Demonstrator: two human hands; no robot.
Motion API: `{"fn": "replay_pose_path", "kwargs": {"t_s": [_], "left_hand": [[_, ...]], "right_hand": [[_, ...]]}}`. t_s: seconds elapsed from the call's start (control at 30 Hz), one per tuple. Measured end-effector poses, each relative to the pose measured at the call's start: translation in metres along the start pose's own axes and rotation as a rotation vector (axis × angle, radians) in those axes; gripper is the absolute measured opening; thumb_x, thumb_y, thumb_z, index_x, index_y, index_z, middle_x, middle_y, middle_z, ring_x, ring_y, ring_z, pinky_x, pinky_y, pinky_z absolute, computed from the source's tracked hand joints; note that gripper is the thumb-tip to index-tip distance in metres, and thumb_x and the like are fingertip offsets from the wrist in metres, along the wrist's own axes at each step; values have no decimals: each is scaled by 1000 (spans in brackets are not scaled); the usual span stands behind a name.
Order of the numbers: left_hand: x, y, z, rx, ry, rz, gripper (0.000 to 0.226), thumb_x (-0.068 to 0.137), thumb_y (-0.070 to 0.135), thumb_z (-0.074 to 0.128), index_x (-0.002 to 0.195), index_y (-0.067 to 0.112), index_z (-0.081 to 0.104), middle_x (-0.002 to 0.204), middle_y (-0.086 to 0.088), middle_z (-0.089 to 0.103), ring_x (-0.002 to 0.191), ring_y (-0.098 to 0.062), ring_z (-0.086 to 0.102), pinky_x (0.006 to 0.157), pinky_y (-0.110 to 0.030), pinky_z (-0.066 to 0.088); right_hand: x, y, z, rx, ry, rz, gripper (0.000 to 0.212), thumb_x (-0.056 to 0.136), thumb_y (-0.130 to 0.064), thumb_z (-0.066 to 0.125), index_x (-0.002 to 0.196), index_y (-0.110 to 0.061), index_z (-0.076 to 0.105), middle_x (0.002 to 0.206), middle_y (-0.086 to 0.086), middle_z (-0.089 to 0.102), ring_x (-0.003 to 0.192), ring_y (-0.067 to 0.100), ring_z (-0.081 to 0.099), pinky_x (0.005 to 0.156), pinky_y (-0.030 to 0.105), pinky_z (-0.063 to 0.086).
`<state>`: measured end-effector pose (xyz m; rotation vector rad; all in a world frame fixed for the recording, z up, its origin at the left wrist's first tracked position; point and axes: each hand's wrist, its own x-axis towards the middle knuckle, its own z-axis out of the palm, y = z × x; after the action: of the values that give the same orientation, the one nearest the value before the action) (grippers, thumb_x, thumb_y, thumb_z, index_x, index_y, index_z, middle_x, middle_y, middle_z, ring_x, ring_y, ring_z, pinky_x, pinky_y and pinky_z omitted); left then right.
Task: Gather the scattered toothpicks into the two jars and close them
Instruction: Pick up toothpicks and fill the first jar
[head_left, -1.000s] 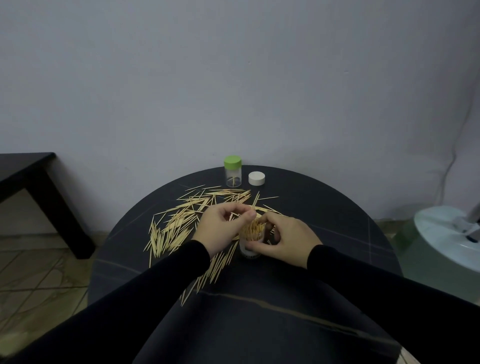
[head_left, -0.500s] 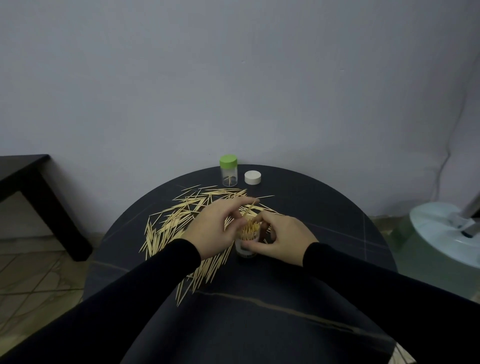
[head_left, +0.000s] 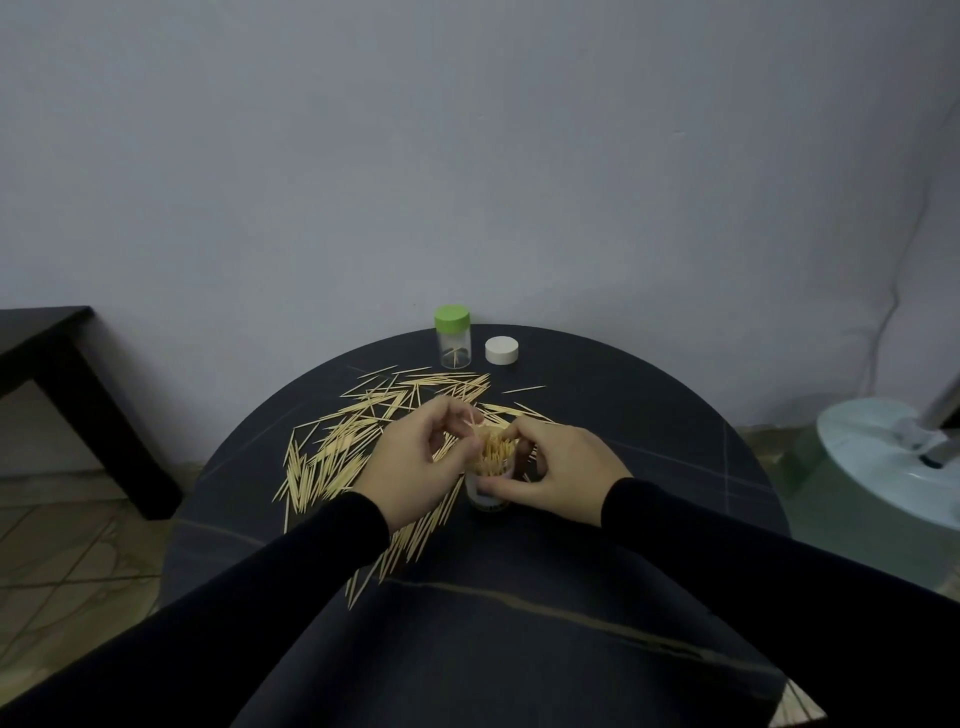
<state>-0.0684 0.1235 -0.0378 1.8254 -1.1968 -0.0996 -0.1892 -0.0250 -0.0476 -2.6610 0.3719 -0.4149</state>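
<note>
An open clear jar (head_left: 487, 486) packed with upright toothpicks stands mid-table. My right hand (head_left: 558, 467) grips its side and rim. My left hand (head_left: 415, 462) hovers just left of the jar mouth, fingers curled, pinching a toothpick at its fingertips. Many scattered toothpicks (head_left: 343, 447) lie over the left half of the round dark table (head_left: 649, 415). A second clear jar with a green lid (head_left: 453, 338) stands closed at the far edge, holding a few toothpicks. A loose white lid (head_left: 502, 350) sits right of it.
A dark low bench (head_left: 47, 353) stands left of the table on a tiled floor. A pale round fan base (head_left: 893, 462) sits on the right. The wall rises close behind the table.
My left hand has drawn in toward the jar mouth and its fingers have curled around a toothpick. My right hand has stayed on the jar.
</note>
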Motion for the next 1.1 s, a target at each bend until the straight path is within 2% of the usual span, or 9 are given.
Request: {"fn": "replay_pose_path", "kwargs": {"t_s": [0.1,0.3,0.43,0.6,0.77,0.83,0.93,1.03,1.1], "left_hand": [[-1,2,0,46,12,52,45,87,16,67,115,46,50,75,11,62,64,-1,49,63,-14,41],[3,-3,-1,351,33,226,18,91,36,57,104,31,68,89,24,60,86,-2,49,77,-24,43],[3,-17,1,352,-86,335,51,92,61,34,104,27,70,114,18,51,104,-3,38,88,-15,31],[-1,-14,5,319,-187,211,77,83,79,16,131,27,47,139,12,38,125,3,20,105,-27,24],[3,-11,-1,609,-380,107,91,68,88,-6,149,46,-1,159,15,-5,145,-14,-1,117,-49,10],[4,-11,-4,465,-294,97,87,71,86,-6,148,46,-1,159,13,3,144,-13,6,117,-44,11],[12,-18,-7,286,-94,-34,77,85,73,4,147,35,28,147,6,36,135,-12,26,107,-30,22],[18,-29,-11,516,-90,-226,45,97,51,35,127,25,57,123,3,58,113,-11,48,96,-29,39],[17,-32,-11,633,-174,-231,36,93,48,50,119,26,63,109,8,61,98,-7,53,86,-24,45]], "right_hand": [[1,1,1,1,-2,6,55,71,-74,59,105,-31,55,91,-15,64,74,2,58,64,18,47],[1,1,1,12,-21,4,52,74,-71,61,106,-32,54,92,-13,64,76,3,58,64,17,46],[1,2,1,15,-16,-5,48,74,-71,60,103,-34,53,86,-14,62,71,0,55,60,13,40],[1,4,2,-13,-15,-20,48,76,-68,59,106,-31,53,88,-14,62,69,-1,54,59,12,37],[1,5,-1,-31,-59,-25,52,79,-68,56,112,-28,56,90,-15,60,71,0,53,62,14,36],[1,6,-2,56,-20,-26,54,87,-70,41,117,-29,59,97,-14,63,82,-1,56,73,19,40],[8,12,-2,76,77,96,53,98,-57,25,131,-26,53,122,-6,59,113,11,53,98,37,41],[13,21,-3,-242,-37,178,47,95,-54,42,136,-32,48,129,-7,48,120,13,43,103,37,34],[17,21,-1,-339,-106,162,54,92,-60,43,140,-34,43,136,-8,44,123,14,39,105,38,30]]}}
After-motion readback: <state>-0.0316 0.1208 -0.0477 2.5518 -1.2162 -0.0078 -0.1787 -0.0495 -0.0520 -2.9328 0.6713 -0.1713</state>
